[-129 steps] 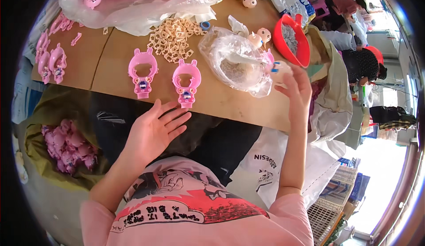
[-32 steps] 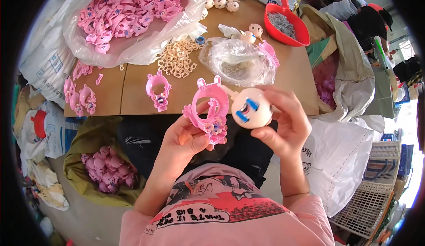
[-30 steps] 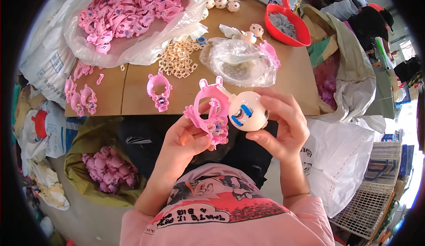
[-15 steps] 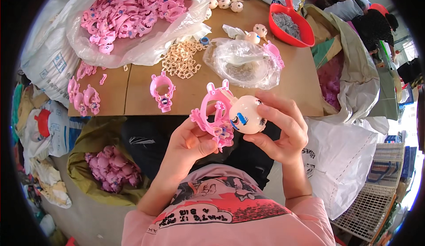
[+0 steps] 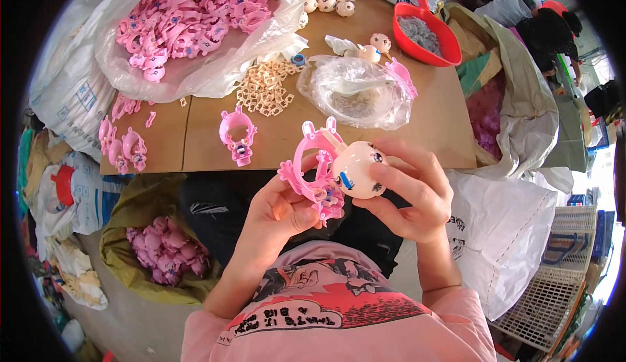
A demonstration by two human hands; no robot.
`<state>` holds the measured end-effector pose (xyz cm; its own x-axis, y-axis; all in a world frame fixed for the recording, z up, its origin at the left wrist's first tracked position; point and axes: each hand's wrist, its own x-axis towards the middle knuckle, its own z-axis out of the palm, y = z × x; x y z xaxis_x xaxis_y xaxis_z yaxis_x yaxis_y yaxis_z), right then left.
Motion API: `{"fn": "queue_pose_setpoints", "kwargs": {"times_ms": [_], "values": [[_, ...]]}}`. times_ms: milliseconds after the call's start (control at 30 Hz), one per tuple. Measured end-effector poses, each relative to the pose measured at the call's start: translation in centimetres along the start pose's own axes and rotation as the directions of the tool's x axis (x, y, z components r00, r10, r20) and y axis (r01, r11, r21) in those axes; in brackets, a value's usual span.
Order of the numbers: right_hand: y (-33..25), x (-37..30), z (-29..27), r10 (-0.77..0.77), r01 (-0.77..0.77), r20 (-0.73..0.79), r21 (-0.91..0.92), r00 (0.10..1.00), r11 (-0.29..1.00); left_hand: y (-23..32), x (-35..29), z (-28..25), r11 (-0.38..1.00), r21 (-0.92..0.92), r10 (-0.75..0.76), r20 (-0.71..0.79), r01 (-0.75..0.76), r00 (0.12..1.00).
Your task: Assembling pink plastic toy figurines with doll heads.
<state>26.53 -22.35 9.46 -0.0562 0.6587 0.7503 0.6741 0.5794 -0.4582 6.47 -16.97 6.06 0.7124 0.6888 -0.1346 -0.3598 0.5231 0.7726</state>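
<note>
Holding pink ring frame (image 5: 308,185) in left hand (image 5: 277,209) with narrow grip. Pinching cream ball (image 5: 355,166) (blue mark, dark printed eyes) in right hand (image 5: 416,198), at frame's 3 o'clock. Noted at frame's 11 o'clock: cream clips (image 5: 264,88), heaped on brown table (image 5: 433,117).

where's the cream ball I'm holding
Head view, right of centre: the cream ball is in your right hand, beside the pink frame in your left hand.
</note>
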Motion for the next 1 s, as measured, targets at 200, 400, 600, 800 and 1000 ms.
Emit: {"fn": "queue_pose_setpoints", "kwargs": {"times_ms": [200, 400, 600, 800, 1000], "values": [[-0.2, 0.0, 0.0, -0.041, 0.038, -0.020, -0.140, 0.999, 0.989, 0.0, -0.1, 0.0, 1.000, -0.020, -0.017, -0.001, 0.017, 1.000], [0.0, 0.4, -0.2, -0.133, 0.131, 0.004, -0.229, 0.991, 0.965, 0.1, -0.1, 0.0, 0.997, -0.060, -0.056, -0.010, 0.055, 0.998], [0.0, 0.4, -0.6, -0.177, 0.192, 0.081, -0.249, 0.981, 0.949, -0.1, -0.1, -0.1, 0.996, -0.076, -0.056, -0.036, 0.053, 0.998], [0.0, 0.3, -0.9, -0.170, 0.189, 0.098, -0.237, 0.981, 0.953, -0.2, -0.1, -0.3, 0.997, -0.056, -0.052, -0.049, 0.049, 0.997], [0.1, 0.5, -0.7, -0.158, 0.163, 0.038, -0.224, 0.987, 0.961, -0.4, 0.0, -0.3, 0.999, -0.020, -0.032, -0.040, 0.032, 0.999]]}}
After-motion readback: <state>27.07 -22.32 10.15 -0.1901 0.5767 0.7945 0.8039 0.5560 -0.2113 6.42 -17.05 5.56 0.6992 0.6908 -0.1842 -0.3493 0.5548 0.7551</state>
